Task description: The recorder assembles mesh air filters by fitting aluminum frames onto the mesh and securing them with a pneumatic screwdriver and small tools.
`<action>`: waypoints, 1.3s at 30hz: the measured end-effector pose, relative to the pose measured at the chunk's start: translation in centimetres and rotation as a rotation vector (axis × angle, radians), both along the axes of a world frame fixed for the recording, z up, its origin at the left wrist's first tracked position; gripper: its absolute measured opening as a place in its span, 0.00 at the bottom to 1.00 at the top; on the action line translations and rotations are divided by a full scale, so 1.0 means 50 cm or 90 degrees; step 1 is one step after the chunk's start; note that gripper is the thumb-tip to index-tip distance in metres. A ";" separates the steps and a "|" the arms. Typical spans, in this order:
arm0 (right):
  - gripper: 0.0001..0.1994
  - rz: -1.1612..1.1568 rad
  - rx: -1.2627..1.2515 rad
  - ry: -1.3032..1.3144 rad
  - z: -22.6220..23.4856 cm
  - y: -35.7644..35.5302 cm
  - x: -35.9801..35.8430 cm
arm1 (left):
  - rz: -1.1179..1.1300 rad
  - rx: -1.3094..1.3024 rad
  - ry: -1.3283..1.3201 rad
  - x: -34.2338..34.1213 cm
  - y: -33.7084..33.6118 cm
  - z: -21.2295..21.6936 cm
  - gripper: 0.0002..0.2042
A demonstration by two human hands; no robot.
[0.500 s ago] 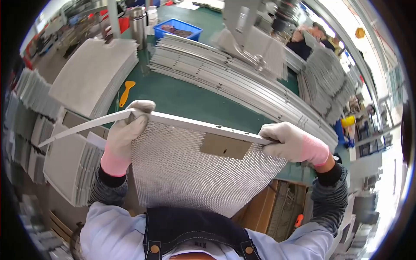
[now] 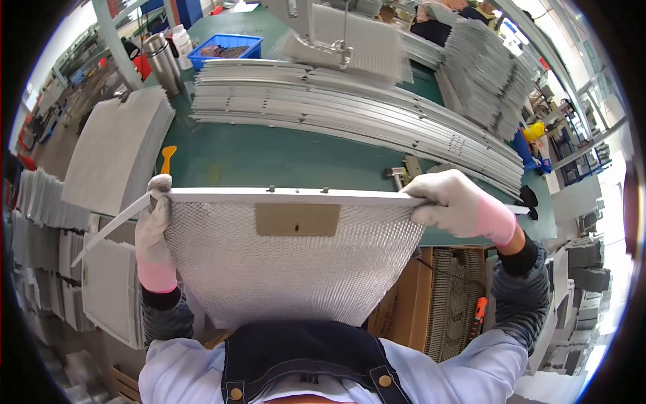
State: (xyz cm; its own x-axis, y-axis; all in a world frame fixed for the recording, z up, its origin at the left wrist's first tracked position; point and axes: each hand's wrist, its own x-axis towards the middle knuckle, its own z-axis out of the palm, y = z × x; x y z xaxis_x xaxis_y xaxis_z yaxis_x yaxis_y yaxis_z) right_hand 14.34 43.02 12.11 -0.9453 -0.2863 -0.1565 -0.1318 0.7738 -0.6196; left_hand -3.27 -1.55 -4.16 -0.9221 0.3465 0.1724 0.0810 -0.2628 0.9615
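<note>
Left hand (image 2: pixel 153 225) and right hand (image 2: pixel 445 199): fingers closed on the white strip (image 2: pixel 373 197) along the mesh panel (image 2: pixel 289 276), beside the tabletop (image 2: pixel 269 151). Uneven pull (strip's left end angles off, unsupported) could bend it.

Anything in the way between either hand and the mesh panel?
Nothing visible. The left hand holds the mesh panel and white strip at the upper-left corner; the right hand holds them at the upper-right.
</note>
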 end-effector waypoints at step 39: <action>0.29 0.042 0.143 0.074 -0.008 -0.160 -0.043 | 0.019 0.083 -0.051 0.104 0.212 0.156 0.14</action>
State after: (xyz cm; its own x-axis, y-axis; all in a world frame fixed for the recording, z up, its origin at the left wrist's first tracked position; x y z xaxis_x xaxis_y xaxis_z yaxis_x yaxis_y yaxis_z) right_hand 12.18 35.02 11.73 -0.9408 -0.3188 -0.1148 -0.2472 0.8774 -0.4112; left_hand 1.93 9.02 3.65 -0.9442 0.2984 0.1396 0.0148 -0.3850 0.9228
